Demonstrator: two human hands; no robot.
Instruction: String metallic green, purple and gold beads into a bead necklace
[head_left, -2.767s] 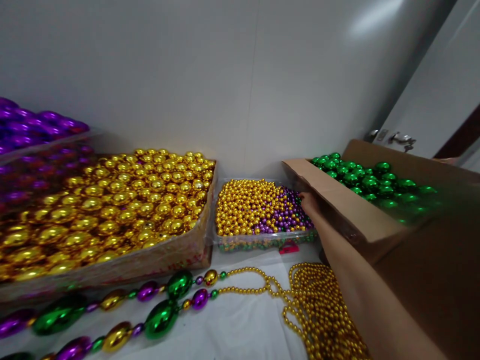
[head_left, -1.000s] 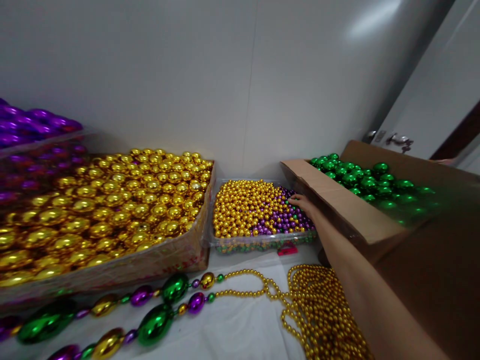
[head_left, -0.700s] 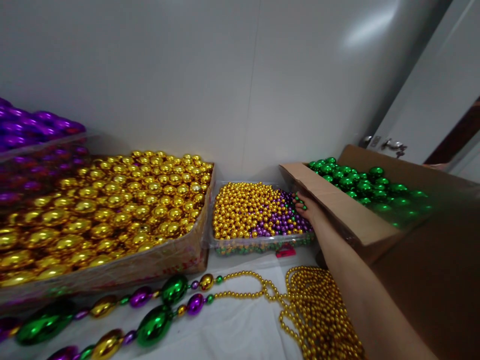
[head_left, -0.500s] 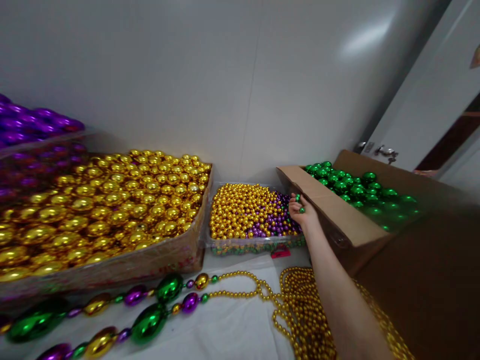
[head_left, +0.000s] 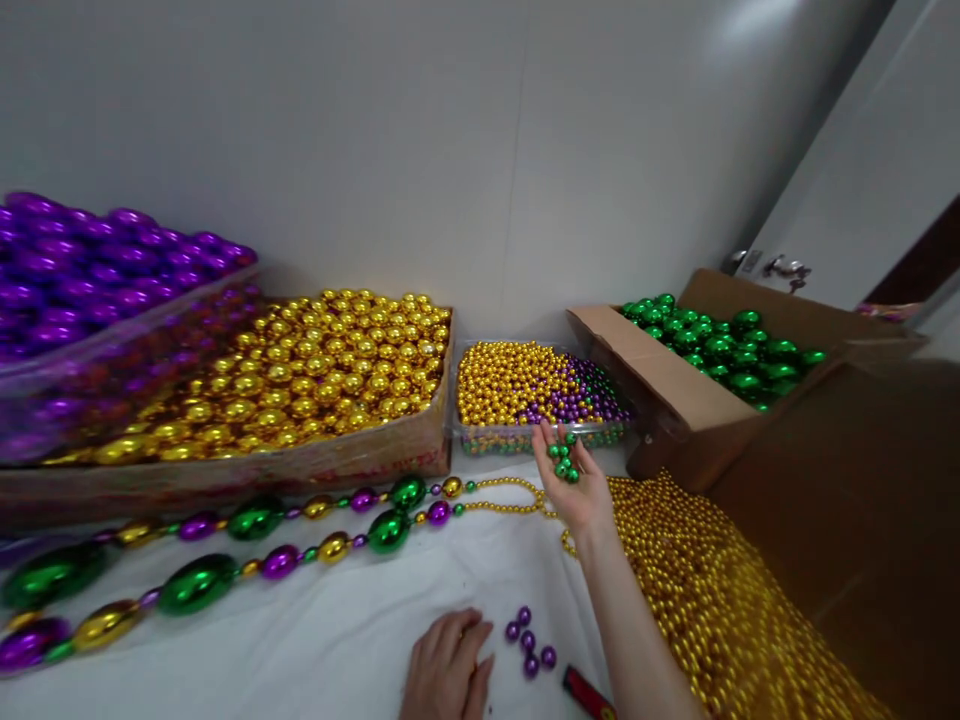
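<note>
My right hand is palm up above the white table, cupping several small green beads. It hovers just in front of a clear tray of small gold and purple beads. My left hand rests palm down on the white surface near the front edge, fingers together and relaxed, holding nothing. Several loose purple beads lie just right of it. A long strand of large green, purple and gold beads stretches across the table and joins a pile of gold bead strands.
A cardboard box of large gold beads sits at the back left, with a bin of purple beads beyond it. A cardboard box of green beads stands at the right. A small red object lies by my right forearm.
My right hand has pulled back out of the small-bead tray with green beads and turned palm up. The view tilted down, bringing my left hand and the loose purple beads into sight.
</note>
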